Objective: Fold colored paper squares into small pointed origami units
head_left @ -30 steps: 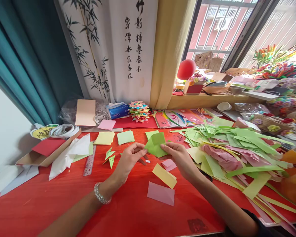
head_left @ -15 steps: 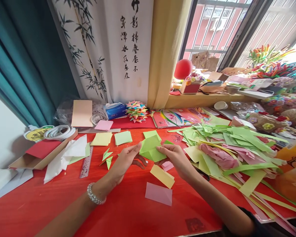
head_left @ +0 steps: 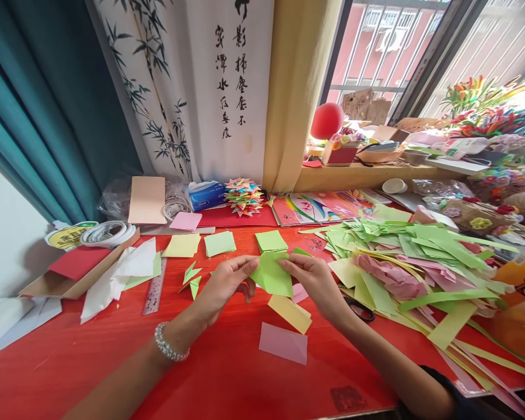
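A creased green square of paper (head_left: 273, 276) is held up above the red table, pinched at both sides. My left hand (head_left: 233, 281) grips its left edge between thumb and fingers. At the upper right edge, my right hand (head_left: 310, 279) has it between thumb and forefinger. Just behind the paper lies a stack of green squares (head_left: 271, 240). Nearer to me rest a yellow folded paper (head_left: 289, 314) and a pink paper rectangle (head_left: 283, 343). Small folded green pieces (head_left: 191, 279) sit left of my left hand.
On the right spreads a heap of green, yellow and pink paper strips (head_left: 437, 251), with scissors handles (head_left: 361, 310) at its edge. A ruler (head_left: 154, 286) and a cardboard tray (head_left: 81, 283) lie left. Yellow squares (head_left: 181, 245) and a folded-paper cluster (head_left: 244, 197) are farther back.
The green paper has turned from a tilted, partly folded pose to a flatter one facing me. Both hands keep hold of it, and the scissors handles show more.
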`<move>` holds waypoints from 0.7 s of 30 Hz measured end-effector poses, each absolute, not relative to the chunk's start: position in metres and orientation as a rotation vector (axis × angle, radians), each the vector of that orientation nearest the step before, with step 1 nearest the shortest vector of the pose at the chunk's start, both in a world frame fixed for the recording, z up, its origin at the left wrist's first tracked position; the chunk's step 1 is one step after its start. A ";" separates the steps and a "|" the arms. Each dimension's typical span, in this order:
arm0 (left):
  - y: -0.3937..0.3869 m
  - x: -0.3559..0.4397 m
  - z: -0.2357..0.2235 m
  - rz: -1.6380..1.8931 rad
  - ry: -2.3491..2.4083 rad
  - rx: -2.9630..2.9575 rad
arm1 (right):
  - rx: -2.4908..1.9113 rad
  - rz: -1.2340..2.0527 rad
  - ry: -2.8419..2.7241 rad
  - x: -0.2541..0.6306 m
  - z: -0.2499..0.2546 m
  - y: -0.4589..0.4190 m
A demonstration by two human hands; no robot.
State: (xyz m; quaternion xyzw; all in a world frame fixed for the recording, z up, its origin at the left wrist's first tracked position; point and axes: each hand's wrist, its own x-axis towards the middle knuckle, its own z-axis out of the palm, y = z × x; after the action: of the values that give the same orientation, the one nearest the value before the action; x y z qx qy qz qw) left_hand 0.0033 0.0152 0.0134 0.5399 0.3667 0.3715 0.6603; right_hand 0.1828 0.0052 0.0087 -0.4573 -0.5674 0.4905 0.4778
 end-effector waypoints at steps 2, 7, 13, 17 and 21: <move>0.014 0.003 0.013 0.835 0.781 1.159 | -1.134 1.121 -1.403 0.183 0.009 0.004; 0.011 0.006 0.010 0.787 0.791 1.165 | -1.149 0.928 -1.491 0.183 0.011 0.000; 0.010 0.008 0.011 0.912 0.960 1.371 | -1.206 0.681 -1.646 0.183 0.006 -0.001; 0.009 0.009 0.009 0.919 1.031 1.474 | -1.194 0.456 -1.816 0.182 0.002 -0.001; 0.010 0.009 0.008 0.941 1.073 1.494 | -1.095 0.564 -1.832 0.181 0.006 -0.002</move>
State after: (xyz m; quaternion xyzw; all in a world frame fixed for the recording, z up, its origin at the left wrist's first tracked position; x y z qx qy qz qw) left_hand 0.0091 0.0098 0.0078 0.6210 0.4461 0.3912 0.5121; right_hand 0.1814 -0.0019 0.0058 -0.4429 -0.7410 0.2279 0.4503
